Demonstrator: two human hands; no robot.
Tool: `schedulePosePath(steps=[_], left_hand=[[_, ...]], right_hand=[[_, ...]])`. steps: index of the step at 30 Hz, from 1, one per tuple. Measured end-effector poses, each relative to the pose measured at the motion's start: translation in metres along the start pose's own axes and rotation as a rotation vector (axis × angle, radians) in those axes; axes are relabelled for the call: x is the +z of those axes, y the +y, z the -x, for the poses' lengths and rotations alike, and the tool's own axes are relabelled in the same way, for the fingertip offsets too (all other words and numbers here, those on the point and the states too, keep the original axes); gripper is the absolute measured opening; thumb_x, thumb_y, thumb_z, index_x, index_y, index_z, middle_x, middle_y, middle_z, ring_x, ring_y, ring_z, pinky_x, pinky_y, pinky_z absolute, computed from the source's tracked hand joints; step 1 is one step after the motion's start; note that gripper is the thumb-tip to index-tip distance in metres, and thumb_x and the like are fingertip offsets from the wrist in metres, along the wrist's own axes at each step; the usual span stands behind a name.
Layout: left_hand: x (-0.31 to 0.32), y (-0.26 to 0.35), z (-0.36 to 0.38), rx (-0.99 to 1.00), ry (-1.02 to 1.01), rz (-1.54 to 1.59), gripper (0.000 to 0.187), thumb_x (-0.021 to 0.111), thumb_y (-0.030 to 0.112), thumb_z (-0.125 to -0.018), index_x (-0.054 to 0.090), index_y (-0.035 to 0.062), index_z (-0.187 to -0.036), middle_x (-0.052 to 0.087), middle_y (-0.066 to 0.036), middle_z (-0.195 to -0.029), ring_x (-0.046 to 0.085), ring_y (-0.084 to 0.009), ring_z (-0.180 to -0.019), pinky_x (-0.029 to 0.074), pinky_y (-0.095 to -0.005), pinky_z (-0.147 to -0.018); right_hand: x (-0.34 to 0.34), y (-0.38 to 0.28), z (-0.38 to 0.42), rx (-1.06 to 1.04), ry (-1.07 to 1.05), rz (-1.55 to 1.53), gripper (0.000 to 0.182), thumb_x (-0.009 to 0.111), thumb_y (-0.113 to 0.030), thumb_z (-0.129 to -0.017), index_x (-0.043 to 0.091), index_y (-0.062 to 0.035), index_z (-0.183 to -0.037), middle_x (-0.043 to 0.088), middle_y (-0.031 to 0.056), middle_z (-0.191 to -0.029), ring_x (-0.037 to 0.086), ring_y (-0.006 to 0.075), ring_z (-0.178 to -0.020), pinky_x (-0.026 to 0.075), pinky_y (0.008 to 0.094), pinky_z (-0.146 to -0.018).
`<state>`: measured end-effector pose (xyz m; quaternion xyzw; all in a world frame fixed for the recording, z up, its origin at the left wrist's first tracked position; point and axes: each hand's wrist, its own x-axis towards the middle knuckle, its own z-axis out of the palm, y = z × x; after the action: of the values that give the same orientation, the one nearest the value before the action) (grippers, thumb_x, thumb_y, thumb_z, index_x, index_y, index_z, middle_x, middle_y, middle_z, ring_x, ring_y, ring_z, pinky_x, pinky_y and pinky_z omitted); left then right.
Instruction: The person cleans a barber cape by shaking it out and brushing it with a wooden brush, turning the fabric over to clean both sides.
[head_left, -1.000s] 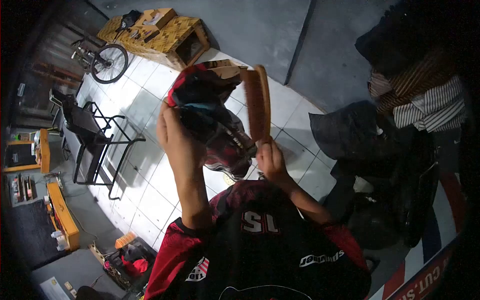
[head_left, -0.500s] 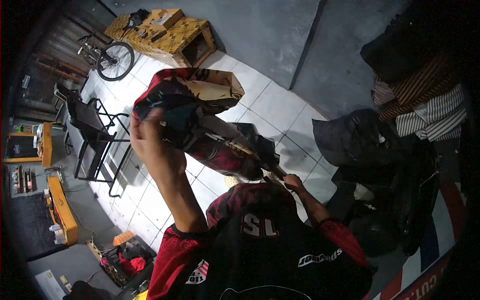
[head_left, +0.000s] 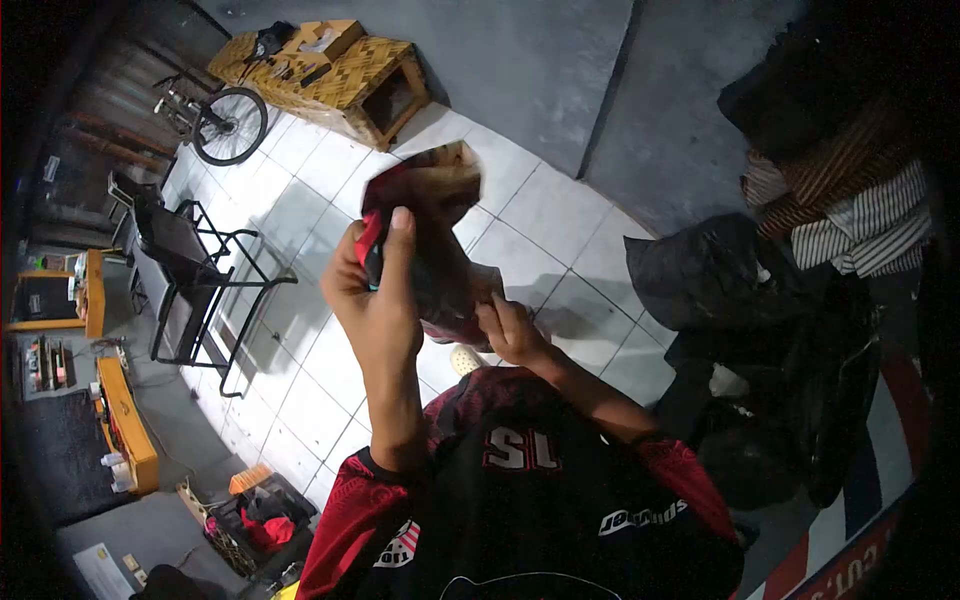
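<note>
In front of my chest hangs a dark red and black patterned cloth (head_left: 437, 260), bunched up, with a tan patterned part at its top. My left hand (head_left: 385, 295) is closed on its upper left edge, thumb pointing up and a bright red fold showing under the fingers. Lower and to the right, my right hand (head_left: 518, 332) pinches the cloth's near end. Below it, part of a light clog with holes (head_left: 465, 360) shows on the tiles.
A black metal-framed chair (head_left: 195, 270) stands at left, with a bicycle (head_left: 228, 125) beyond it. The woven-top table (head_left: 350, 75) bears a cardboard box. At right are a black plastic bag (head_left: 700, 275) and piled striped cloths (head_left: 865, 235). A crate (head_left: 255, 525) of items sits lower left.
The cloth has gone from spread out to gathered into a smaller bundle. My left hand has moved right and my right hand up and left, so they are now closer together.
</note>
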<state>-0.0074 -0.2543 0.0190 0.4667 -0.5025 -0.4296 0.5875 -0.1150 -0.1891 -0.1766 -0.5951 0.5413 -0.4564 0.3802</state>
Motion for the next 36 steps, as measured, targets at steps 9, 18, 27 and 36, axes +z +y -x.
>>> schedulePosePath(steps=[9, 18, 27, 36], left_hand=[[-0.035, 0.011, -0.016, 0.067, 0.127, 0.479, 0.023, 0.059, 0.015, -0.082, 0.053, -0.0018, -0.097, 0.06, -0.014, -0.091, 0.062, -0.0215, -0.08, 0.054, -0.0332, -0.067], [-0.017, -0.013, -0.005, -0.036, -0.042, 0.288, 0.006, 0.059, 0.007, -0.08, 0.055, 0.0026, -0.08, 0.054, -0.001, -0.073, 0.048, -0.0064, -0.063, 0.039, -0.0197, -0.057], [-0.005, 0.003, 0.007, 0.04, -0.098, 0.422, 0.011, 0.059, 0.0, -0.075, 0.05, 0.004, -0.081, 0.054, -0.002, -0.077, 0.05, -0.0078, -0.066, 0.041, -0.0202, -0.061], [-0.028, 0.016, -0.005, 0.138, 0.082, 0.485, 0.023, 0.054, 0.002, -0.077, 0.049, -0.0003, -0.099, 0.058, -0.01, -0.088, 0.059, -0.019, -0.078, 0.049, -0.0294, -0.073]], right_hand=[[-0.036, 0.224, 0.109, 0.432, -0.485, 0.678, 0.028, 0.049, -0.025, -0.08, 0.056, -0.0009, -0.091, 0.061, 0.0188, -0.077, 0.059, 0.0365, -0.075, 0.046, 0.0463, -0.065], [-0.041, 0.013, 0.027, 0.244, 0.076, -0.109, 0.034, 0.034, -0.032, -0.093, 0.047, -0.0014, -0.098, 0.049, 0.0145, -0.066, 0.05, 0.03, -0.054, 0.042, 0.0363, -0.052], [-0.005, 0.083, 0.035, 0.086, -0.257, 0.243, 0.032, 0.052, -0.017, -0.079, 0.042, -0.0016, -0.105, 0.051, 0.0167, -0.076, 0.055, 0.0323, -0.068, 0.044, 0.0383, -0.058], [-0.053, 0.256, 0.152, 0.719, -0.722, 0.843, 0.031, 0.054, -0.024, -0.078, 0.054, -0.0025, -0.101, 0.058, 0.0193, -0.08, 0.058, 0.0334, -0.075, 0.046, 0.0424, -0.065]])
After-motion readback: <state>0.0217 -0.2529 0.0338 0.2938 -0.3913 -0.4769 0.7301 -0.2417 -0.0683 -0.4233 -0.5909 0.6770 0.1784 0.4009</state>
